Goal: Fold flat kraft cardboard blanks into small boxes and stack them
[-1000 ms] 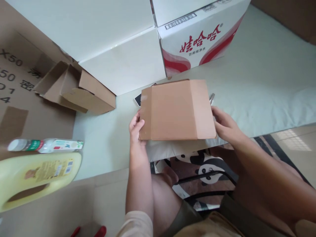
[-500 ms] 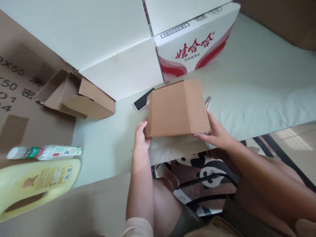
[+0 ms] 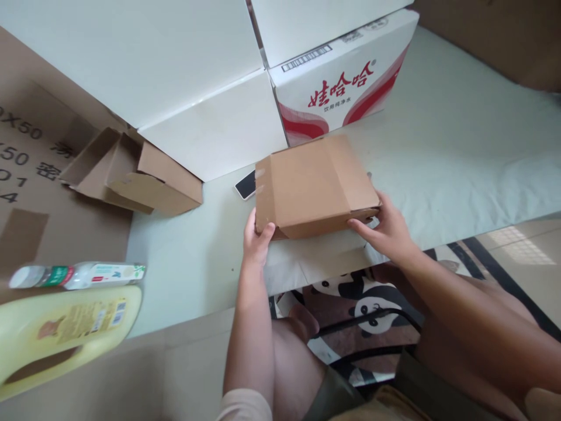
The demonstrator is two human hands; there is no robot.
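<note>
Between my hands is a brown cardboard box (image 3: 309, 187), its broad face up and its near side facing me. My left hand (image 3: 258, 240) grips its near left corner, thumb on the near edge. At the near right corner my right hand (image 3: 388, 228) holds the box, thumb along the near side and fingers behind the right end. Partly covered by the box's left edge, a dark phone-like object with a white rim (image 3: 246, 185) lies on the pale green cloth (image 3: 184, 245). A small part of something grey shows just beyond the box's right edge.
White cartons (image 3: 219, 126) and a red-and-white carton (image 3: 342, 88) stand behind. On the left are an open cardboard box (image 3: 170, 181), a clear bottle (image 3: 87, 275), a yellow jug (image 3: 74, 333) and a large printed carton (image 3: 26, 175). A panda-patterned mat (image 3: 372, 310) lies below.
The box has tilted so that its near side shows, and its left part covers more of the phone-like object. My left thumb has come up onto its near corner.
</note>
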